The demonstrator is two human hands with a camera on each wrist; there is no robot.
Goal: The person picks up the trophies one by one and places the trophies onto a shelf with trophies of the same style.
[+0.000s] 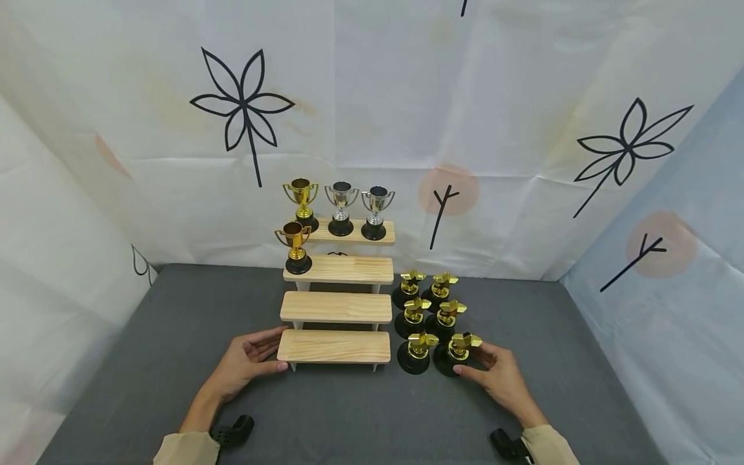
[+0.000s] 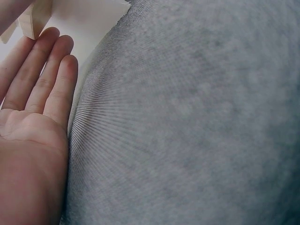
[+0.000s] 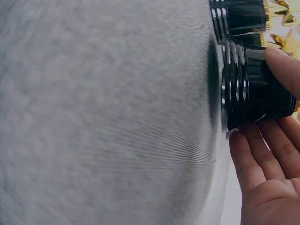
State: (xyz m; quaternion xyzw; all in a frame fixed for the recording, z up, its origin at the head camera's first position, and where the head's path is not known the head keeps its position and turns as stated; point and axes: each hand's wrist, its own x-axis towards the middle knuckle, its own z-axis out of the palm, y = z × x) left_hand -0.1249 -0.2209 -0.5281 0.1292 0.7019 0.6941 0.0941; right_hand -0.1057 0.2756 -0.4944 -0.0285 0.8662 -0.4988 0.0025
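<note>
Beside the lowest step of a wooden tiered display stand [image 1: 334, 347], my left hand [image 1: 247, 361] has its fingers straight, with thumb and fingertips right at the board's left end. In the left wrist view, a wooden board end [image 2: 33, 18] shows between thumb and fingers of that left hand [image 2: 35, 117]. My right hand [image 1: 496, 374] holds the black base of the front-right gold star trophy [image 1: 459, 352], thumb on one side and fingers on the other. The right wrist view shows this base [image 3: 258, 84] upright on the table, within the right hand [image 3: 272, 173].
Several other star trophies, such as the front-left one [image 1: 415, 355], stand in two columns right of the stand. A gold cup [image 1: 301, 194] and two silver cups [image 1: 341, 200] stand on the top step. A bronze-coloured cup [image 1: 295, 242] occupies the second step's left end.
</note>
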